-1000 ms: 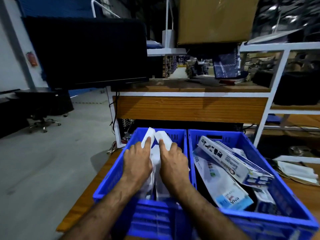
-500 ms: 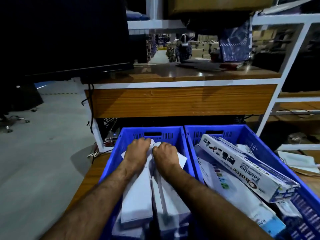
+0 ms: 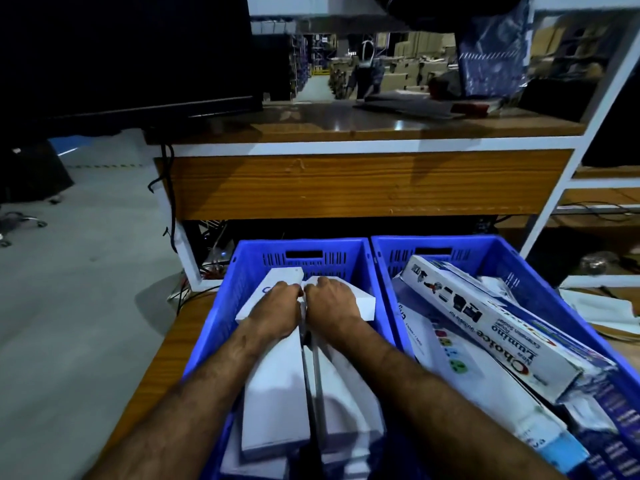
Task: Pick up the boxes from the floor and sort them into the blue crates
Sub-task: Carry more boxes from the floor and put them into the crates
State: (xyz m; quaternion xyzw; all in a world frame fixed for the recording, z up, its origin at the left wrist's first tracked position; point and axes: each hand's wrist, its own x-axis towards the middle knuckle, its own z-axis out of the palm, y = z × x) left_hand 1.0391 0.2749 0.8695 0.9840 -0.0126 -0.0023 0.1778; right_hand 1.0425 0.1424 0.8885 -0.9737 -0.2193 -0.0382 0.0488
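Boxes — plain white ones (image 3: pixel 277 403) — are packed lengthwise inside the left blue crate (image 3: pixel 221 327), where two of them are held down side by side. The left hand (image 3: pixel 275 311) is curled over the far end of the left white box, its fingers bent down over the top edge. The right hand (image 3: pixel 330 301) is curled the same way over the neighbouring white box (image 3: pixel 341 407), knuckles of both hands almost touching. A narrow dark gap is seen between the two boxes. In the right blue crate (image 3: pixel 540 289), set directly against the first, a long printed carton (image 3: pixel 498 327) is laid tilted on other flat packs. Both crates are stood on a wooden table (image 3: pixel 156 368) — beyond it a wooden shelf unit with a white frame (image 3: pixel 363 185) is seen, and grey floor (image 3: pixel 69 306) at the left.
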